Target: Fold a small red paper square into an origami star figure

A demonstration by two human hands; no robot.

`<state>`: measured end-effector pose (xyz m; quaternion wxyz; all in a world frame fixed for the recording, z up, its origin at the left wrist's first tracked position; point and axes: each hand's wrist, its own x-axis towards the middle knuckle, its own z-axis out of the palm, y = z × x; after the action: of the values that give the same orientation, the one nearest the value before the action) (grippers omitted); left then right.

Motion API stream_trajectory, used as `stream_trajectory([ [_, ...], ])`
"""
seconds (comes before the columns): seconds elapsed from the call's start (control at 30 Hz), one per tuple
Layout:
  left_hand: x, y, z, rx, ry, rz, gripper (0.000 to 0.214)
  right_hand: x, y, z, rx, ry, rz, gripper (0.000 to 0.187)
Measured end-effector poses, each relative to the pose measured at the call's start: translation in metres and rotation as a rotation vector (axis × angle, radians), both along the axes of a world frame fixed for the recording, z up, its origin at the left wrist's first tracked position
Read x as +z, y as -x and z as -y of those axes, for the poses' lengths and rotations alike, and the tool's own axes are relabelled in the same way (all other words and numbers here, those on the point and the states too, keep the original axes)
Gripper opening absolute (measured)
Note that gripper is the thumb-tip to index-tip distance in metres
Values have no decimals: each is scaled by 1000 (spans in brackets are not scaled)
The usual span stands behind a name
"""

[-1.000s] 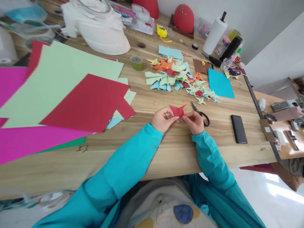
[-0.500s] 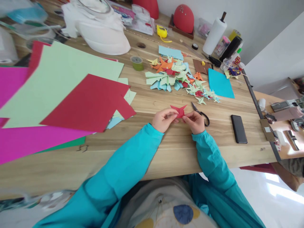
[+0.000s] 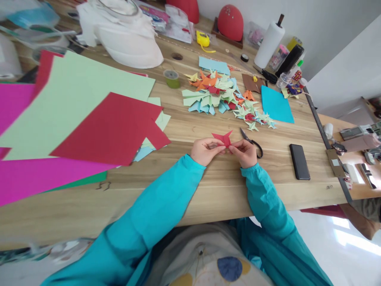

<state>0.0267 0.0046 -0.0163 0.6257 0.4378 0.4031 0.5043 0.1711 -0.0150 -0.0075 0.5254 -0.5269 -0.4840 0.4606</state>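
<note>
A small red folded paper piece (image 3: pixel 223 138) with two pointed tips is pinched between both hands just above the wooden table (image 3: pixel 208 190). My left hand (image 3: pixel 204 151) grips its left side with closed fingers. My right hand (image 3: pixel 246 152) pinches its right side. Both arms wear teal sleeves. Black-handled scissors (image 3: pixel 252 142) lie right behind my right hand.
A heap of folded paper shapes (image 3: pixel 226 99) lies beyond the hands. Large red (image 3: pixel 110 129), pale green (image 3: pixel 74 95) and magenta sheets (image 3: pixel 35 174) cover the left. A black phone (image 3: pixel 299 161) and a blue sheet (image 3: pixel 276 105) lie right. A green tape roll (image 3: pixel 172 78) and a paper-towel roll (image 3: pixel 269 43) stand farther back.
The red piece has been turned and folded a little between the fingers; its tips now sit closer together. Both hands stay in nearly the same place.
</note>
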Motion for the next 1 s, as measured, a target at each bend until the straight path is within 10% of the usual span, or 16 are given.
stream_trajectory([
  [1.0, 4, 1, 1, -53, 82, 8, 39, 1, 1, 0, -23, 33, 3, 30],
])
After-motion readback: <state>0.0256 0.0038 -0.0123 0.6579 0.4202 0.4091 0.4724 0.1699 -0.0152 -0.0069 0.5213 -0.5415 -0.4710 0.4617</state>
